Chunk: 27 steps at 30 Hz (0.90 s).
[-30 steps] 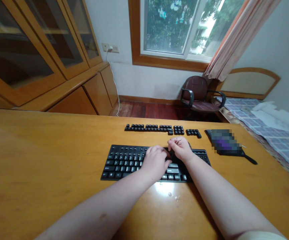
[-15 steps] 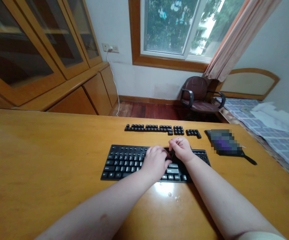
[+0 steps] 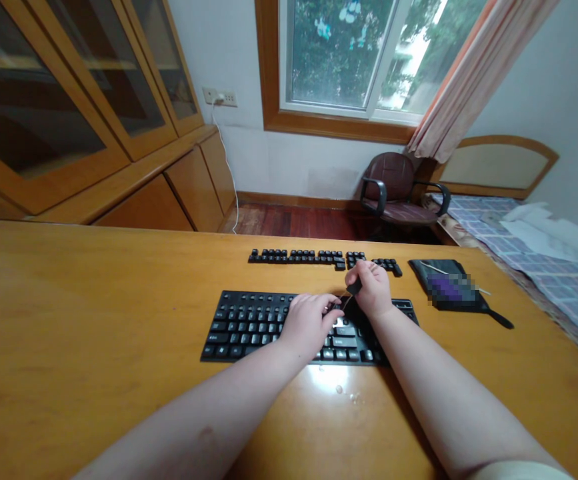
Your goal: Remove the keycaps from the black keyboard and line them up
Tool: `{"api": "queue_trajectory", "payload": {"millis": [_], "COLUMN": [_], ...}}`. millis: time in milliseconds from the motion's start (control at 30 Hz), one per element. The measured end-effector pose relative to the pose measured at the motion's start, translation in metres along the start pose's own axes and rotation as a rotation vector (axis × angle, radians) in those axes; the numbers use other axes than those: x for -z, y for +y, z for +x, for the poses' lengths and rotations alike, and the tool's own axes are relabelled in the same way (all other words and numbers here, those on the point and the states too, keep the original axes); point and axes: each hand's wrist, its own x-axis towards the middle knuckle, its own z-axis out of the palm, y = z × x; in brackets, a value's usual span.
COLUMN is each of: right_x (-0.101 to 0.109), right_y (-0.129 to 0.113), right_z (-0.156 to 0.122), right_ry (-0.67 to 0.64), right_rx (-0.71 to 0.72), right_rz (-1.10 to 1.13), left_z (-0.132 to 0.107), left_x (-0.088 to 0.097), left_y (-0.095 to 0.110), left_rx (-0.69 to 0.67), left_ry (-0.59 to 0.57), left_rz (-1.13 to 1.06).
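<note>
A black keyboard [image 3: 249, 327] lies flat on the wooden desk, with many keycaps still seated and bare dark patches on its upper right. My right hand [image 3: 373, 290] is closed on the black handle of a wire keycap puller [image 3: 353, 287], held above the keyboard's right part. Its thin wires slant down and left toward my left hand [image 3: 309, 323]. The thumb and fingertips of my left hand pinch a small dark keycap [image 3: 337, 307] at the wire ends. The left hand covers part of the keys beneath it.
Rows of removed black keycaps [image 3: 303, 257] are lined up behind the keyboard. A black pouch [image 3: 419, 270] with a purple patch and a thin stick lies at the right. A chair [image 3: 393, 183] and a bed [image 3: 543, 247] stand beyond the desk [image 3: 93, 300].
My right hand has risen slightly and moved right with the puller, whose handle and wires now show above the keys. My left fingertips have come up to the keycap at the wires.
</note>
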Motion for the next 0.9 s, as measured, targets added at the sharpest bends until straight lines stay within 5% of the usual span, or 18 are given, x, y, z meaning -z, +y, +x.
{"api": "queue_trajectory", "payload": {"millis": [333,533,667,900], "right_x": [-0.003,0.004,0.002,-0.001], "right_y": [-0.001,-0.006,-0.008,-0.023], "right_z": [0.009,0.008,0.003,-0.005], "right_ry": [0.062,0.187,-0.007,-0.484], "right_rx": [-0.200,0.178,0.459,0.597], "right_rz": [0.146,-0.164,-0.349,-0.424], "left_z": [0.000,0.000,0.002,0.005], "left_x": [0.001,0.001,0.001,-0.005], "left_y": [-0.003,-0.006,-0.007,-0.015], "left_rx": [0.061,0.073,0.126,0.251], "left_ry": [0.064,0.140,0.189,0.312], "left_rz": [-0.180,-0.286,-0.373,-0.641]}}
